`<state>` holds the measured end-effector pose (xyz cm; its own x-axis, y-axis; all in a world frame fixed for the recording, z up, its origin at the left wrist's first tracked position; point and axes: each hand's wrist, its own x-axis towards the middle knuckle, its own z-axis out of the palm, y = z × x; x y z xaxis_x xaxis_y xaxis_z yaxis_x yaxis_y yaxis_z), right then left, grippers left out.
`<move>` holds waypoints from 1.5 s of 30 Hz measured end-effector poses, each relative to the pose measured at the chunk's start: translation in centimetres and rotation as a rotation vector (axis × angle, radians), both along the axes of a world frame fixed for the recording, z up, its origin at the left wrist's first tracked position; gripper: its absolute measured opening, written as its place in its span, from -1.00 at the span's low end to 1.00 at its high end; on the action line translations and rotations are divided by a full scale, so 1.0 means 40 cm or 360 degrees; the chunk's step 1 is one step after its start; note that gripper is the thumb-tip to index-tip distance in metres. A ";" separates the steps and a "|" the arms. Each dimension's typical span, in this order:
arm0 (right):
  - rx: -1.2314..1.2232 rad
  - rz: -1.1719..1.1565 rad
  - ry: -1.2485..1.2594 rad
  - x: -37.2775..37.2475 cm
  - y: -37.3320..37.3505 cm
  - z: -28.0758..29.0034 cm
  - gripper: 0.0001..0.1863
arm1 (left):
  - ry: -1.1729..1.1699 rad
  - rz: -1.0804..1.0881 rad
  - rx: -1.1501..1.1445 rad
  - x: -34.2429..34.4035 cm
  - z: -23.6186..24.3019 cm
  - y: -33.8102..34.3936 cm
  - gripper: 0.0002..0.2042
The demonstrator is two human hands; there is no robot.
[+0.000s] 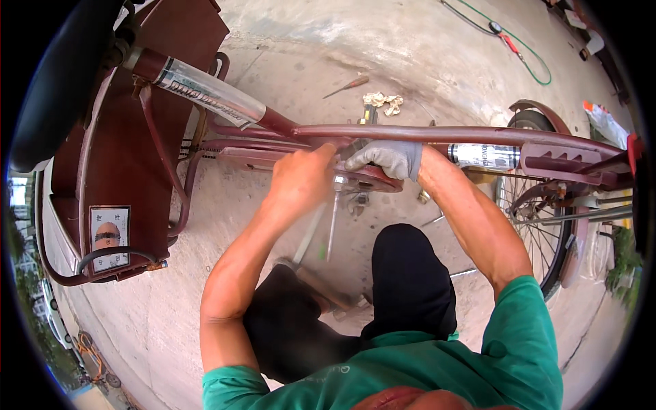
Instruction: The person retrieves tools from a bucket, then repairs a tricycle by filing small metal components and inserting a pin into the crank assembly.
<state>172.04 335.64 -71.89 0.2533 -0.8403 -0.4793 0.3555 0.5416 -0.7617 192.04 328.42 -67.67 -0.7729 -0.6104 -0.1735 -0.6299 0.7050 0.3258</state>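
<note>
Trike frame (424,132) lies across the view, crank (372,179) just under its bar. I'd keep the gloved right hand (389,157) clamped on the crank so nothing spins. Bare left hand (301,179) is blurred, fingers curled on a tool (333,222) hanging below them.

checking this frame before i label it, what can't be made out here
Head view only:
- Tool in left hand: motion-blurred; kind unclear.
- Crank area: hidden behind both hands.
- Right hand: grey glove and frame tube hide what its fingers grip.
- Front wheel: cut off by the dark rim.
- Small bits on concrete: too small.
</note>
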 end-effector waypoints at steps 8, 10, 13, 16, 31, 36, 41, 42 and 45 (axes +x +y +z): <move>0.0070 0.0021 -0.0013 -0.009 -0.003 -0.038 -0.72 | -0.0029 0.0016 0.0054 -0.017 0.024 0.014 -0.65; -0.0051 0.0037 0.0046 -0.008 -0.007 -0.045 -0.72 | -0.0041 0.0027 0.0018 -0.015 0.019 0.012 -0.63; -0.0186 0.0071 0.0211 -0.013 -0.009 -0.034 -0.71 | 0.0011 0.0006 -0.0013 -0.011 0.013 0.011 -0.61; -0.0219 0.0079 0.0324 -0.018 0.004 0.018 -0.72 | -0.0027 0.0019 -0.0020 -0.016 0.016 0.016 -0.60; -0.0239 0.0092 0.0270 -0.018 0.015 0.067 -0.61 | 0.0227 0.0135 0.0168 -0.004 -0.017 0.025 -0.54; 0.0024 0.0094 0.0161 -0.024 0.003 0.043 -0.62 | 0.0090 0.0261 0.0041 -0.005 -0.026 0.047 -0.51; 0.0013 0.0138 -0.0007 -0.030 0.004 -0.001 -0.68 | 0.0240 0.0471 0.0187 -0.016 -0.054 0.061 -0.57; -0.0058 0.0140 0.0032 -0.031 0.005 -0.003 -0.70 | 0.0305 0.0515 0.0243 -0.013 -0.069 0.058 -0.57; -0.0002 0.0123 0.0083 -0.006 -0.009 0.009 -0.73 | 0.0538 0.0590 0.0401 0.015 -0.117 0.040 -0.57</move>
